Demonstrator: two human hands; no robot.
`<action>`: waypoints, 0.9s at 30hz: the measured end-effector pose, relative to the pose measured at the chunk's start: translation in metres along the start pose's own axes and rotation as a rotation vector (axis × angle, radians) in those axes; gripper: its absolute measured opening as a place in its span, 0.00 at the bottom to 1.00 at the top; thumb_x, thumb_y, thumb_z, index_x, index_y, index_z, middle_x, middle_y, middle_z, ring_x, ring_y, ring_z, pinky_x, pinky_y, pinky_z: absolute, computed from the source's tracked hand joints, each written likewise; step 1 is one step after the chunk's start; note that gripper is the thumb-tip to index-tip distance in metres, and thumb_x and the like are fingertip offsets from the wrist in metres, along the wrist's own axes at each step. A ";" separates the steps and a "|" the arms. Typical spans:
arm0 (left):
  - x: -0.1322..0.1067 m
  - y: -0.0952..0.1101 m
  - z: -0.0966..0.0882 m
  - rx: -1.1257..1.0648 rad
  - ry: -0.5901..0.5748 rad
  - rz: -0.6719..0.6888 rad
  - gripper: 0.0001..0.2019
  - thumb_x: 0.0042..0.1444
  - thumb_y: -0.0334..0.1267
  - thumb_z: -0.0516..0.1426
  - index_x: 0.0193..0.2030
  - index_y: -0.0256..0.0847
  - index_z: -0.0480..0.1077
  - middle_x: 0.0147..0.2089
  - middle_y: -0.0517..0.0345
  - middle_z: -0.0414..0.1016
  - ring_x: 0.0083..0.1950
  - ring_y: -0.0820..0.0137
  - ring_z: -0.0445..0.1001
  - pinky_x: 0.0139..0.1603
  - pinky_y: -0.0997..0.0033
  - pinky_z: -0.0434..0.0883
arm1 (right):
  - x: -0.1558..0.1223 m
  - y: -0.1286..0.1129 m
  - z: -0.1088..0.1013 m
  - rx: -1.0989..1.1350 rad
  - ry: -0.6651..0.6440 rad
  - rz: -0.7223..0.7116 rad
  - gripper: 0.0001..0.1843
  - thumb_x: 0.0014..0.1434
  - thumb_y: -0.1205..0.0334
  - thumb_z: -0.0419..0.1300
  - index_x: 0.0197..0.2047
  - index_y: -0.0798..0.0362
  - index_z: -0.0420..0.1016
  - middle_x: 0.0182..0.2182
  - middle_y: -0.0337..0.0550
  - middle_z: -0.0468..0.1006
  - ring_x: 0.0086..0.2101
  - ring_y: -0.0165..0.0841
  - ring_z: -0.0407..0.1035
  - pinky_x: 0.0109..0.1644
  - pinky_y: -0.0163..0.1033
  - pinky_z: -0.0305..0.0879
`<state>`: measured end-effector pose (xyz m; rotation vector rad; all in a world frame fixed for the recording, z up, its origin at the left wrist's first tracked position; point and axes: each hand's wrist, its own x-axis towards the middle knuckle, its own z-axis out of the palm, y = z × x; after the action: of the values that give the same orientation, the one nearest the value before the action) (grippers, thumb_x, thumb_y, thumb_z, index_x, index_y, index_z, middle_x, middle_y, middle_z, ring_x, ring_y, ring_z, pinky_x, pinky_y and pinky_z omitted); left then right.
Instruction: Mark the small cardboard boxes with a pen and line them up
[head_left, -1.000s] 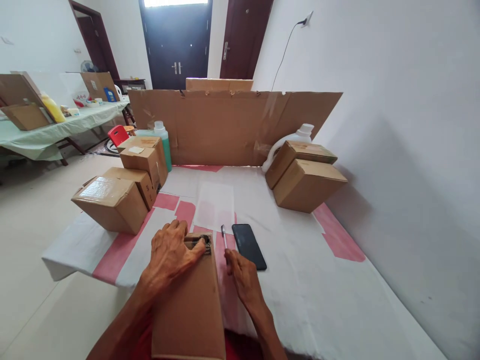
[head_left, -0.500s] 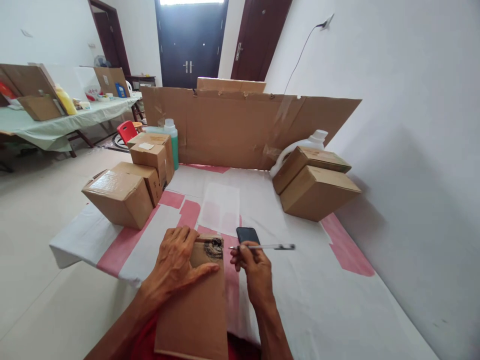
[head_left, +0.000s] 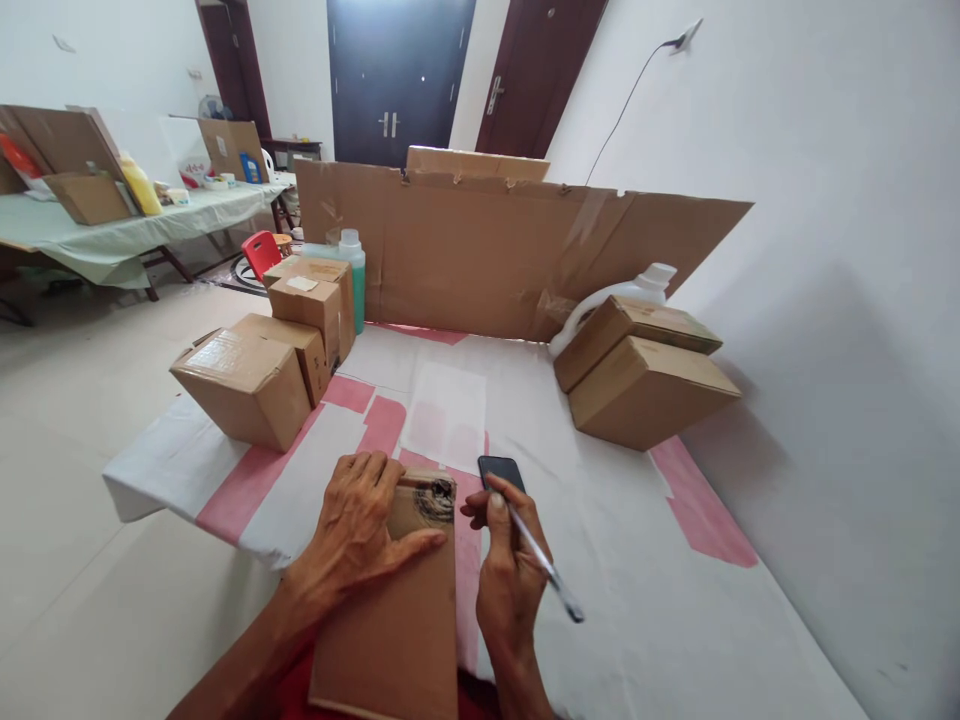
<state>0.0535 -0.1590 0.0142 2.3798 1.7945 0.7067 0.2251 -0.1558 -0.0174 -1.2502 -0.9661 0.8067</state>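
In the head view, a flat-faced cardboard box (head_left: pixel 397 610) leans at the table's near edge, close to my body. Black scribbled rings (head_left: pixel 433 500) mark its upper right corner. My left hand (head_left: pixel 360 530) grips the box, fingers bent over its top edge and thumb stretched across the face. Just right of the marked corner, my right hand (head_left: pixel 510 550) holds a slim clear-barrelled pen (head_left: pixel 541 560) between thumb and fingers, its rear end slanting down to the right. Behind that hand lies a dark phone (head_left: pixel 502 468), partly covered by the fingers.
Cardboard boxes stand at the left (head_left: pixel 247 385) and right (head_left: pixel 645 390) of the cloth-covered table (head_left: pixel 600 540). A green-filled bottle (head_left: pixel 357 285) and a white jug (head_left: pixel 600 305) stand behind them. A cardboard panel (head_left: pixel 465 255) closes off the back; a wall (head_left: pixel 847 300) is at right.
The pen has swung from nearly level to slanting down to the right as my right hand turned. My left hand keeps its hold on the box. The view has shifted slightly.
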 end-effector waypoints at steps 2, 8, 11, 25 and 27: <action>-0.001 0.002 -0.001 -0.004 0.007 -0.014 0.23 0.63 0.61 0.59 0.47 0.41 0.69 0.46 0.50 0.73 0.48 0.54 0.69 0.53 0.52 0.66 | -0.003 -0.001 0.000 -0.055 -0.031 0.025 0.18 0.66 0.44 0.61 0.46 0.50 0.78 0.40 0.43 0.81 0.41 0.39 0.74 0.50 0.46 0.68; 0.002 0.008 -0.002 0.003 -0.006 -0.064 0.13 0.72 0.48 0.51 0.43 0.43 0.69 0.44 0.51 0.74 0.47 0.55 0.69 0.52 0.53 0.65 | -0.010 -0.011 0.009 -0.038 -0.194 0.084 0.23 0.63 0.45 0.63 0.55 0.48 0.71 0.54 0.48 0.76 0.52 0.43 0.73 0.56 0.48 0.69; 0.003 0.013 -0.001 0.011 0.019 -0.098 0.12 0.71 0.48 0.53 0.43 0.43 0.69 0.44 0.52 0.75 0.47 0.56 0.71 0.52 0.53 0.65 | -0.010 -0.014 0.012 -0.062 -0.230 0.109 0.22 0.63 0.46 0.62 0.55 0.48 0.69 0.53 0.47 0.74 0.49 0.41 0.73 0.55 0.48 0.70; 0.002 0.009 0.002 0.030 0.060 -0.124 0.16 0.67 0.55 0.56 0.43 0.43 0.69 0.43 0.52 0.76 0.47 0.55 0.73 0.49 0.53 0.64 | -0.015 -0.005 -0.001 0.094 -0.078 0.062 0.23 0.70 0.47 0.53 0.60 0.50 0.72 0.43 0.47 0.85 0.46 0.42 0.77 0.51 0.48 0.68; -0.003 0.004 0.004 -0.012 0.053 -0.058 0.23 0.63 0.63 0.58 0.46 0.43 0.70 0.45 0.51 0.75 0.47 0.54 0.72 0.50 0.53 0.65 | -0.011 -0.006 -0.008 0.119 -0.090 0.048 0.20 0.70 0.47 0.54 0.56 0.51 0.73 0.33 0.42 0.84 0.35 0.39 0.77 0.41 0.44 0.68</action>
<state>0.0583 -0.1619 0.0112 2.3123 1.8663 0.7776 0.2286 -0.1696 -0.0134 -1.1456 -0.9491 0.9511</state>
